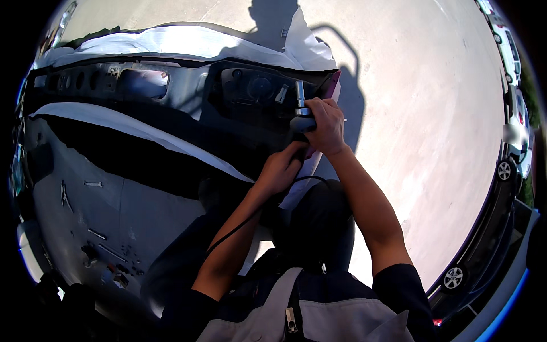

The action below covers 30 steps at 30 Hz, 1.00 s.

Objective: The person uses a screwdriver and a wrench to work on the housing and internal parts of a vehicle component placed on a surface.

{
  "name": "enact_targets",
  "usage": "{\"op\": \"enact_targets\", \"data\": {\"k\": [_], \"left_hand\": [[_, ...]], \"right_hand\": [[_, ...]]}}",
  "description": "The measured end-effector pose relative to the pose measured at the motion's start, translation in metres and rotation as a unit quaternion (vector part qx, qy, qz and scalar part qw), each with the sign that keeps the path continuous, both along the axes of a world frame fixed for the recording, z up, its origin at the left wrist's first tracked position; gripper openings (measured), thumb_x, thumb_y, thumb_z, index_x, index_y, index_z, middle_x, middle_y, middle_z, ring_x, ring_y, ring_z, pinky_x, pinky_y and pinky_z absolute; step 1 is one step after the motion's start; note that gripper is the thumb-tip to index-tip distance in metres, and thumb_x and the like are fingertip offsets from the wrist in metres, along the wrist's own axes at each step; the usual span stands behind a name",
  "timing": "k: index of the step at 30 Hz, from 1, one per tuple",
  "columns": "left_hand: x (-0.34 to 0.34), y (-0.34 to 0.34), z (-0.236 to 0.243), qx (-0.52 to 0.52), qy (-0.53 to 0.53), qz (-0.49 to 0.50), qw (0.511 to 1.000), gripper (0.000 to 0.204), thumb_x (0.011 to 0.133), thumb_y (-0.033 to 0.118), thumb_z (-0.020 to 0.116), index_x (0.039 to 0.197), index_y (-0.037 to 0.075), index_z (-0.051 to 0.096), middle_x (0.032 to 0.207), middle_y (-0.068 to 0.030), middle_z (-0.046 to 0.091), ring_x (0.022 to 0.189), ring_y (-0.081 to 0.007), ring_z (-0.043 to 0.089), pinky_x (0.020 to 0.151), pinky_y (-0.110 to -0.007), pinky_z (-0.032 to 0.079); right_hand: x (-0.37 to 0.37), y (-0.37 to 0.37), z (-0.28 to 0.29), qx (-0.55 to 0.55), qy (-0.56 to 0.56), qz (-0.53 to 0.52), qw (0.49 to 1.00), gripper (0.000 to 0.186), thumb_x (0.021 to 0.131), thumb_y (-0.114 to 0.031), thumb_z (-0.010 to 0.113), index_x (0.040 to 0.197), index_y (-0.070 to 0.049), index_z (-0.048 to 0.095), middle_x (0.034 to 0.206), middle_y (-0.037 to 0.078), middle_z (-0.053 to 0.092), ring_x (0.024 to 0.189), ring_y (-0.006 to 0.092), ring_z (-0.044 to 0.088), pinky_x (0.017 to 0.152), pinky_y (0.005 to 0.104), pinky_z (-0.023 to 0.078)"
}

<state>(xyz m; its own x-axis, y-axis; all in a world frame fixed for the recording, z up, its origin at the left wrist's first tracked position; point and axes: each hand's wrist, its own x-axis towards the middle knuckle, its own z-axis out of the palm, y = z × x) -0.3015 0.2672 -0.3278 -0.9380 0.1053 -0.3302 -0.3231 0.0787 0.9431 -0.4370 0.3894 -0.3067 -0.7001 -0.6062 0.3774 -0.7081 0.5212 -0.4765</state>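
A long black plastic panel point(182, 114) lies across the upper left, with white sheets point(142, 131) along its edges and a pink strip point(331, 85) at its right end. Over that end my right hand point(326, 126) grips a dark tool point(300, 123) topped by an upright chrome socket point(300, 94). Lower and to the left, my left hand point(280, 169) is closed at the panel's near edge, just below the tool; what its fingers hold is hidden in shadow. A black cable point(239, 225) runs from by that hand down along my left forearm.
Wrenches point(93, 184), pliers point(65, 196), an extension bar point(112, 252) and several small parts point(121, 279) lie on the pavement point(145, 211) at left. Sunlit concrete point(424, 114) extends right toward parked cars point(516, 122). A shadow falls beyond the panel.
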Motion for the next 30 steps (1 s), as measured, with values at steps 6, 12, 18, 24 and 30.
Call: {"op": "enact_targets", "data": {"k": [6,12,18,24,30], "left_hand": [[-0.001,0.003,-0.012,0.041,0.050,0.156,0.986,0.023,0.094,0.004,0.051,0.113,0.003,0.063,0.092,-0.0174,0.069,0.083,-0.0308,0.070,0.080,-0.039,0.054],[0.012,0.000,-0.006,-0.063,0.117,0.124,0.983,0.021,0.091,0.011,0.060,0.109,0.001,0.063,0.098,-0.0153,0.063,0.091,-0.0281,0.065,0.081,-0.037,0.051],[0.003,0.005,-0.001,-0.093,0.149,0.035,0.984,0.048,0.086,0.030,0.072,0.122,0.002,0.060,0.102,-0.0145,0.061,0.093,-0.0283,0.063,0.082,-0.038,0.050],[0.001,-0.004,-0.004,-0.124,0.153,-0.012,0.980,0.057,0.080,0.034,0.080,0.123,0.003,0.060,0.099,-0.0131,0.061,0.089,-0.0291,0.063,0.079,-0.040,0.051],[0.001,-0.010,-0.006,-0.141,0.112,-0.024,0.983,0.057,0.076,0.032,0.083,0.120,0.002,0.061,0.100,-0.0117,0.062,0.089,-0.0273,0.065,0.078,-0.037,0.052]], "right_hand": [[0.002,-0.001,0.007,-0.043,-0.055,-0.048,0.996,0.037,0.070,-0.005,0.080,0.104,-0.008,0.065,0.088,0.008,0.069,0.082,0.0267,0.067,0.075,0.0369,0.052],[0.014,0.059,0.008,-0.282,-0.242,-0.325,0.870,0.012,0.092,-0.010,0.070,0.101,-0.004,0.064,0.082,0.003,0.064,0.068,0.0099,0.059,0.065,0.0270,0.050],[0.059,0.172,-0.127,0.043,-0.359,-0.364,0.858,0.027,0.083,-0.020,0.076,0.099,-0.001,0.065,0.084,0.014,0.068,0.079,0.0260,0.067,0.074,0.0369,0.052],[0.105,0.197,-0.178,0.209,-0.358,-0.352,0.839,0.038,0.077,-0.024,0.079,0.104,-0.001,0.065,0.087,0.020,0.070,0.083,0.0353,0.070,0.073,0.0441,0.054],[0.102,0.209,-0.182,0.072,-0.549,-0.290,0.780,0.044,0.076,-0.026,0.078,0.110,-0.001,0.066,0.096,0.024,0.070,0.095,0.0404,0.068,0.081,0.0482,0.052]]}}
